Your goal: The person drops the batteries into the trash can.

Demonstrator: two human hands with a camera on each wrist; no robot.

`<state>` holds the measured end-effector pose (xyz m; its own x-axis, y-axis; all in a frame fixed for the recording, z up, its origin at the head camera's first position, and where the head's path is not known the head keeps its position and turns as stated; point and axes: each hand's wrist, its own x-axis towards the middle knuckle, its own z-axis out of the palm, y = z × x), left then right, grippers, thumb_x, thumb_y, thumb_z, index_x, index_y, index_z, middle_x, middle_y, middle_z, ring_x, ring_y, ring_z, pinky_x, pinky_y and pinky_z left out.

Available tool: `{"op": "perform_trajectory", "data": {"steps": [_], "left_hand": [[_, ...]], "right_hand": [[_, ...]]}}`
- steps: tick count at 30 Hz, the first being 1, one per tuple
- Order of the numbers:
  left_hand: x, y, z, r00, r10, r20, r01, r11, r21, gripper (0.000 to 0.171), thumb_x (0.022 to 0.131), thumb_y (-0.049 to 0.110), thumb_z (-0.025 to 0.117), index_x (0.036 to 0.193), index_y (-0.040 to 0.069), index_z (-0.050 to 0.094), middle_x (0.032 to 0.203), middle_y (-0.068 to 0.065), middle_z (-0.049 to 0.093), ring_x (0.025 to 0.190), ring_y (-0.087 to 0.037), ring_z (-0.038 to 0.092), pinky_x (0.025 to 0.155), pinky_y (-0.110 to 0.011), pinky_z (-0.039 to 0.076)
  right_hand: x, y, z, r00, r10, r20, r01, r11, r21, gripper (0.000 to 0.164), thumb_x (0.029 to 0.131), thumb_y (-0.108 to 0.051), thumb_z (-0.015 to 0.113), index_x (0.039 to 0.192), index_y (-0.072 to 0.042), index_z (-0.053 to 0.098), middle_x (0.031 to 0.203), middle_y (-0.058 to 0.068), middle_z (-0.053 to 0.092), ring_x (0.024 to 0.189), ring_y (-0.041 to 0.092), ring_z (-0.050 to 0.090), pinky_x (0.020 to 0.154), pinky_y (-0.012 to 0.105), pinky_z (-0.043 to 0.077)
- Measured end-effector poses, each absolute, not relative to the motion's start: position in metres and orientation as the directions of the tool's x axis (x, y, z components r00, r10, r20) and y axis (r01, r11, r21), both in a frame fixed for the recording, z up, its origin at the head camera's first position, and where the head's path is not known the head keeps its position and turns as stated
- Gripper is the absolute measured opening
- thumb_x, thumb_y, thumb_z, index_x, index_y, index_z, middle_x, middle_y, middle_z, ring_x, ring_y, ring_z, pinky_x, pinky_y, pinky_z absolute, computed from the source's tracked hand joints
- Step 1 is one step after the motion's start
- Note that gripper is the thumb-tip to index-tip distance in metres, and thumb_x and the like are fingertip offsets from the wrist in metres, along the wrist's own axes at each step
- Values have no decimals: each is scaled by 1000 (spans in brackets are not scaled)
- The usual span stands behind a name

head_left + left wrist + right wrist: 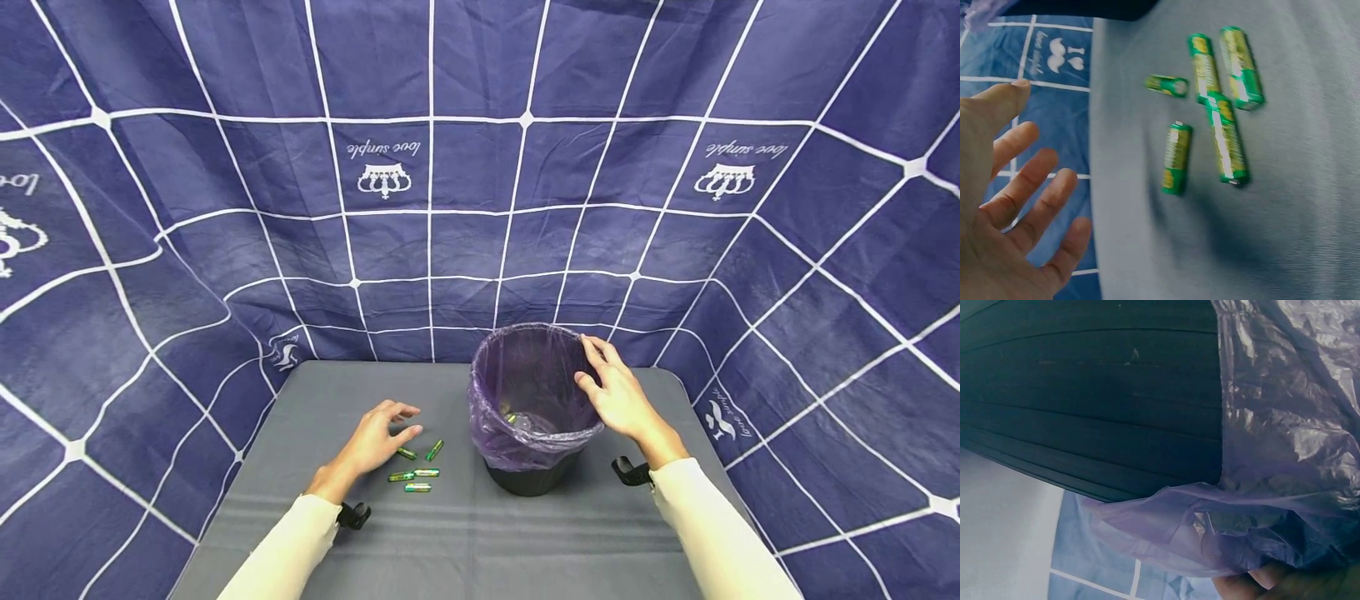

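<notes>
My left hand (378, 439) hovers over the left part of the table, fingers spread and holding nothing. Beneath and beside it lie several green and yellow batteries (417, 487); one short-looking battery (1167, 85) lies apart from a pair set end to end. At the middle stands a black trash can (528, 479) lined with a purple plastic bag (498, 437) folded over the rim. My right hand (622, 402) grips the can's right rim, thumb toward the inside. In the right wrist view its fingers (1238, 586) are partly hidden by the bag. A battery (511, 418) shows inside the can.
A grey cloth covers the table (360, 550). Blue curtains (480, 167) with white grid lines hang behind it and on both sides. Black straps (632, 472) are on both wrists.
</notes>
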<state>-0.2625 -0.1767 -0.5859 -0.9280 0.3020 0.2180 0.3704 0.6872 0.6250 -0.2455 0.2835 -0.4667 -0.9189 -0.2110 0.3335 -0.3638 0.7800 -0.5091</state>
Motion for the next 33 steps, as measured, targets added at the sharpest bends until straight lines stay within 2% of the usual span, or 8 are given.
{"op": "perform_trajectory", "data": {"steps": [11,20,25,33], "left_hand": [[-264,-190,-620,-933,318,166,350,708,613,39,100,22,94,135,7,84,125,-12,82,113,-34,76,101,-46,63],[-260,-197,-640,-906,369,207,413,663,625,32,98,14,95,129,8,87,123,-7,85,111,-34,78,100,-45,64],[-261,-199,-646,-900,375,221,427,661,617,27,96,13,96,122,13,90,118,-4,86,110,-32,78,97,-41,61],[-262,-199,-652,-915,346,208,399,692,602,21,93,13,98,112,20,92,113,1,85,110,-30,77,98,-40,60]], "right_hand": [[-248,284,-465,-919,-210,335,-364,780,-509,70,116,-19,59,179,2,39,182,24,43,167,51,47,135,72,40],[-244,283,-469,-924,-199,325,-349,787,-509,70,116,-20,59,179,2,38,182,25,42,167,52,47,134,73,41],[-243,283,-470,-924,-195,328,-347,788,-509,71,115,-19,60,179,3,38,181,26,42,166,52,48,135,73,41],[-244,283,-469,-921,-198,337,-354,789,-503,69,116,-19,59,178,3,39,181,25,43,166,52,49,133,74,42]]}}
